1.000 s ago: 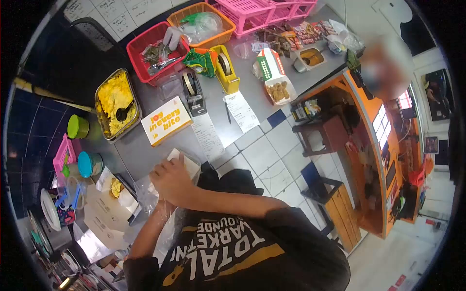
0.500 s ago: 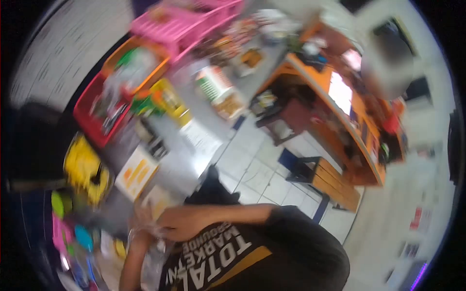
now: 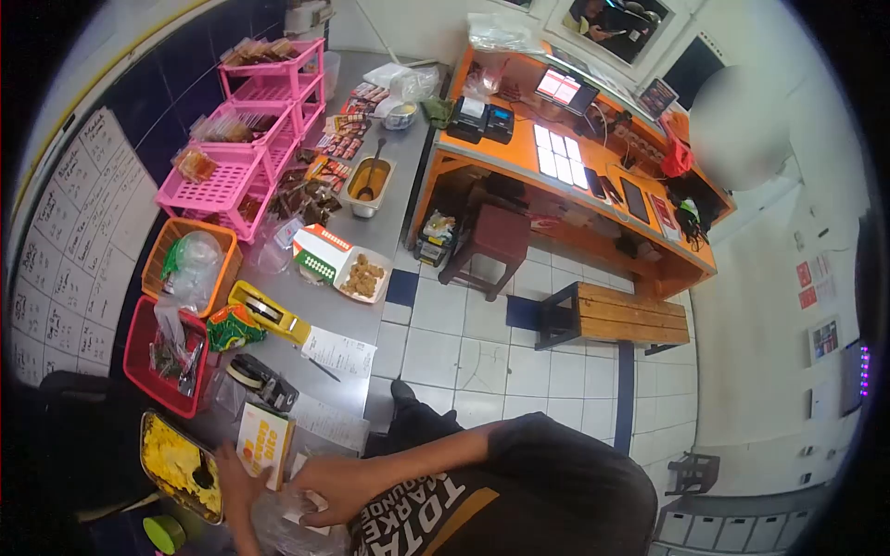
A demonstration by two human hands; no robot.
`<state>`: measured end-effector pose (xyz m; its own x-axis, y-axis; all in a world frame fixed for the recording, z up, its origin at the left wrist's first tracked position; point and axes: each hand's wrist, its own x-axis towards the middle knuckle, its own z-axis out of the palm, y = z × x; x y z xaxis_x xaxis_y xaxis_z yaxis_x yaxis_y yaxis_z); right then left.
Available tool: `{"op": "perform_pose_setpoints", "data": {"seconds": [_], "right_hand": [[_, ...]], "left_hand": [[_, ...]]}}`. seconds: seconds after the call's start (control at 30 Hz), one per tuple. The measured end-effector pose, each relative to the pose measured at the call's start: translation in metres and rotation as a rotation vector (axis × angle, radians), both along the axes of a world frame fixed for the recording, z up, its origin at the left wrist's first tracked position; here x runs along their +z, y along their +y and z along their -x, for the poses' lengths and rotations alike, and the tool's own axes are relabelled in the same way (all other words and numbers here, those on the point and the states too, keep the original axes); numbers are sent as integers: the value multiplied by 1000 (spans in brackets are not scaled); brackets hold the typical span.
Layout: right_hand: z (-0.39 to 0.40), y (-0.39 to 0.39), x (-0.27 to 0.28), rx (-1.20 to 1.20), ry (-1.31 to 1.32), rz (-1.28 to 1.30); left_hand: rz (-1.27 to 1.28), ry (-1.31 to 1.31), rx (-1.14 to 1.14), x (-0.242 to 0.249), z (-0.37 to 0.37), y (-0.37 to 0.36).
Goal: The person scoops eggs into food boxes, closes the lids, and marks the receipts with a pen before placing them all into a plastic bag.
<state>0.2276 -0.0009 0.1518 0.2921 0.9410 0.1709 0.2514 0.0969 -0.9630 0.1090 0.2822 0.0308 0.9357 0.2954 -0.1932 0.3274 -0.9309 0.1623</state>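
Note:
A white and yellow printed food box (image 3: 263, 443) lies on the steel counter by my body. The thumb and fingers of my left hand (image 3: 238, 477) are closed around its near end. My right hand (image 3: 336, 488) is shut on a clear plastic bag (image 3: 283, 526), with its fingers curled in and something white beside them. Left of the box sits a metal tray of yellow food (image 3: 173, 454) with a dark spoon-like utensil in it. A black tape dispenser (image 3: 262, 382) and a paper slip (image 3: 326, 419) lie just beyond the box.
Farther along the counter (image 3: 371, 310) are a red basket (image 3: 139, 375), an orange basket (image 3: 158, 259), a yellow tape dispenser (image 3: 269, 313), an open box of fried pieces (image 3: 362, 276), a sauce pan with ladle (image 3: 369, 181) and pink racks (image 3: 209, 181). An orange desk (image 3: 519, 153) and wooden bench (image 3: 630, 312) stand right.
My left hand has moved away from my right hand and onto the food box. The right hand stays at the plastic bag. The camera view has shifted and is sharper.

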Motion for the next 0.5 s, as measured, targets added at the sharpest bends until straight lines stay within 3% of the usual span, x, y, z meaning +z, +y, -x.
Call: {"op": "perform_pose_setpoints", "data": {"seconds": [0.1, 0.13, 0.27, 0.4, 0.5], "right_hand": [[-7, -10, 1, -20, 44, 58], [-9, -12, -2, -19, 66, 74], [-12, -18, -10, 47, 103, 161], [-14, -25, -13, 10, 76, 132], [-17, -27, -36, 56, 154, 125]], "left_hand": [[156, 189, 86, -3, -19, -24], [114, 101, 71, -26, -16, -22], [95, 34, 118, -20, -28, -36], [51, 34, 68, 9, -19, -41], [25, 6, -21, 68, -2, -50]]}}
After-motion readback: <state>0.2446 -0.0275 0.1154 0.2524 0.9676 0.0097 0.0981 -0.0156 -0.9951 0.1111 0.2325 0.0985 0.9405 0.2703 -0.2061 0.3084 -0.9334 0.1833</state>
